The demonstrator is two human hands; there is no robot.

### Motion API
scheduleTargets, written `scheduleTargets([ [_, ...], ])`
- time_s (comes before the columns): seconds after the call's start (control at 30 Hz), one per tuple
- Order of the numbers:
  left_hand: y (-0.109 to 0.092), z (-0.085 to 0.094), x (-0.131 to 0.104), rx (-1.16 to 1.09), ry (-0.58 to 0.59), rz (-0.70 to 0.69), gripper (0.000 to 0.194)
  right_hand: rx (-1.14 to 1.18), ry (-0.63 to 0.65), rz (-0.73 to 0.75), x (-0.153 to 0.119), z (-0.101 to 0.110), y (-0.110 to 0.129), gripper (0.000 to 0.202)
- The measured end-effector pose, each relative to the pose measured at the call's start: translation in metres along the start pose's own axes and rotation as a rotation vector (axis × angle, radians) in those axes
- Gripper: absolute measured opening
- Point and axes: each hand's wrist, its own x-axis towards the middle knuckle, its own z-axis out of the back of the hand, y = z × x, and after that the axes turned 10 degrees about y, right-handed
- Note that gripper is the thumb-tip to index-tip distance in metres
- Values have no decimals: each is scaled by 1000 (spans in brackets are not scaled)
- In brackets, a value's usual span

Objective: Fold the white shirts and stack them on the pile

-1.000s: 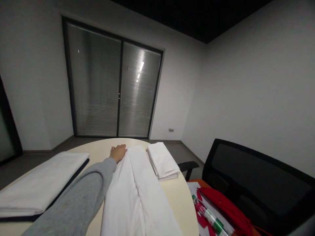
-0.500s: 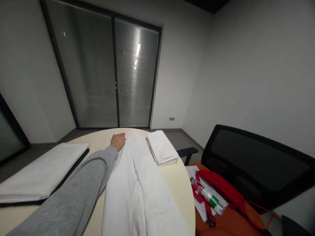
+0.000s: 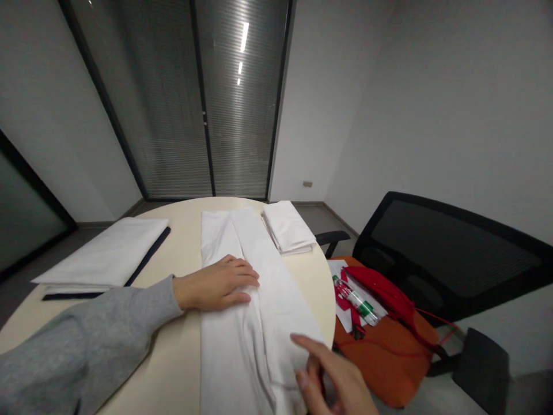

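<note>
A long white cloth (image 3: 224, 346) runs from the far edge of the round table toward me, with lengthwise folds and wrinkles along its middle. My left hand (image 3: 220, 282) lies flat on it, fingers stretched toward the right over the central fold. At the lower right, my right hand (image 3: 332, 374) is over the cloth's right side, index finger extended and the other fingers curled; nothing shows between them. Whether it touches the cloth is unclear. Beyond it, a folded white cloth stack (image 3: 289, 226) sits at the table's far right.
On the cream table (image 3: 181, 248), a larger folded white cloth (image 3: 108, 251) rests over something dark at left. A black mesh chair (image 3: 449, 253) stands at right, its orange seat (image 3: 389, 357) bearing a red bag (image 3: 384, 291), papers and a plastic bottle (image 3: 356, 300).
My left hand has moved from the cloth's far left corner nearer to me and onto its middle. My right hand has come into view at the lower right. The view has tilted down.
</note>
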Motion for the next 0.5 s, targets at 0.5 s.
scheduleTargets([
  [0.5,-15,-19,-15,81,-17,105,35,-436,181,121,45,-75,8,75],
])
